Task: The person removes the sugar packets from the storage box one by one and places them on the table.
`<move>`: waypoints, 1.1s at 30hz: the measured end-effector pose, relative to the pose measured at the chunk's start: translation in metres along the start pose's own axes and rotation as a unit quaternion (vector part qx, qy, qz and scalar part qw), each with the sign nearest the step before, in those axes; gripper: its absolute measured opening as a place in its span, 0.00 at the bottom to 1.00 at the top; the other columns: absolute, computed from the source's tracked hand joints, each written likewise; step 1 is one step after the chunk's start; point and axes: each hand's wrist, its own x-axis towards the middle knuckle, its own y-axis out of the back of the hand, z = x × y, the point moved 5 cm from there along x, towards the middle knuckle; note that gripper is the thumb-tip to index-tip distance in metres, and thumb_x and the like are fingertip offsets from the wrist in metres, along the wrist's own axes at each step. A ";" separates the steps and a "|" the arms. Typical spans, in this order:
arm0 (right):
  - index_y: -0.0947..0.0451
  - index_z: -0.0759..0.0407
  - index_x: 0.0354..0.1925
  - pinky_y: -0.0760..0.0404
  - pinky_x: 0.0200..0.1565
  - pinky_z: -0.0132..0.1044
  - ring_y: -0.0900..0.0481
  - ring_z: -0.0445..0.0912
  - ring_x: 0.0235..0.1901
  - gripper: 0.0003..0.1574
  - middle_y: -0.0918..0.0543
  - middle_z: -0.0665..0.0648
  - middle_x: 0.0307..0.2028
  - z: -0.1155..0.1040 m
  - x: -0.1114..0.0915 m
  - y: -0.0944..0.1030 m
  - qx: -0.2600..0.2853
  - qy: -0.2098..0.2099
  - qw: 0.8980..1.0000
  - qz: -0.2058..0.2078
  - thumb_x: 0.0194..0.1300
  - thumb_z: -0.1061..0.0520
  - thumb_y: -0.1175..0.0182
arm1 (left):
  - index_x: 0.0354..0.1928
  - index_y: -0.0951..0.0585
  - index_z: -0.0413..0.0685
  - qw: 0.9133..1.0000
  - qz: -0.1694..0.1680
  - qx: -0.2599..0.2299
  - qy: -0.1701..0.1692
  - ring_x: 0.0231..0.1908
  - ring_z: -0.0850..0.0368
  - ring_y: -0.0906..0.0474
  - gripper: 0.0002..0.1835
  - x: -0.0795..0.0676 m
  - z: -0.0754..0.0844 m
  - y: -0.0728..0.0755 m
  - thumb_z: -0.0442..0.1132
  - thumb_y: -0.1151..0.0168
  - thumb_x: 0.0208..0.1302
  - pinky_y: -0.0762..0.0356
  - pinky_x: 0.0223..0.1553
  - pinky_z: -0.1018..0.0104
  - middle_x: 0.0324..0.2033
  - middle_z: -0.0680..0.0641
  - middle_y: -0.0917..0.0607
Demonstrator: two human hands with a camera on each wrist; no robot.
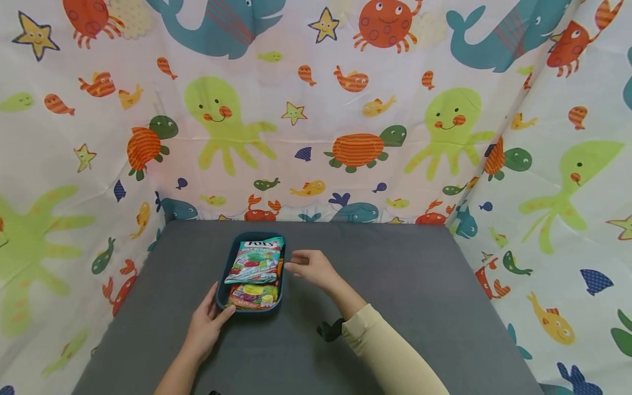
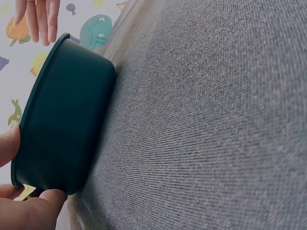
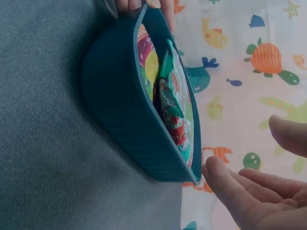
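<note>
A dark teal plastic tub stands on the grey table, its side wall large in the left wrist view. Two candy bags lie inside: a mint-green FOX'S bag on top, and a red, yellow and purple bag partly beneath it. My left hand grips the tub's near left corner, with the thumb by the rim and fingers along the outer wall. Just off the tub's right side is my right hand, its fingers loosely bent and nothing held. In the right wrist view its fingertips come close to the rim.
The grey tabletop spreads out around the tub. Behind it and along both sides hangs a white curtain printed with sea animals. A dark band sits at my right wrist, below the pale yellow sleeve.
</note>
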 end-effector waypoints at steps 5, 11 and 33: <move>0.32 0.65 0.71 0.18 0.57 0.51 0.17 0.59 0.57 0.40 0.21 0.65 0.63 0.000 0.008 -0.007 0.014 -0.001 1.000 -0.003 0.70 0.47 0.35 | 0.82 0.57 0.58 1.000 -0.001 0.001 -0.005 0.78 0.45 0.53 0.48 0.000 0.003 -0.001 0.43 0.36 0.72 0.34 0.65 0.62 0.80 0.42 0.52; 0.33 0.68 0.71 0.17 0.56 0.50 0.16 0.58 0.54 0.41 0.20 0.66 0.62 0.003 0.016 -0.022 0.003 -0.012 1.000 -0.008 0.70 0.48 0.35 | 0.82 0.58 0.59 1.000 0.001 -0.008 0.000 0.78 0.46 0.55 0.49 -0.007 -0.002 0.000 0.42 0.36 0.71 0.31 0.57 0.80 0.80 0.44 0.54; 0.35 0.65 0.73 0.21 0.58 0.52 0.24 0.56 0.61 0.43 0.25 0.65 0.66 -0.008 0.021 -0.055 -0.044 -0.055 0.995 0.066 0.70 0.44 0.36 | 0.82 0.59 0.58 1.000 -0.004 -0.003 0.003 0.78 0.46 0.55 0.50 -0.004 -0.003 -0.005 0.42 0.36 0.71 0.30 0.52 0.87 0.80 0.47 0.56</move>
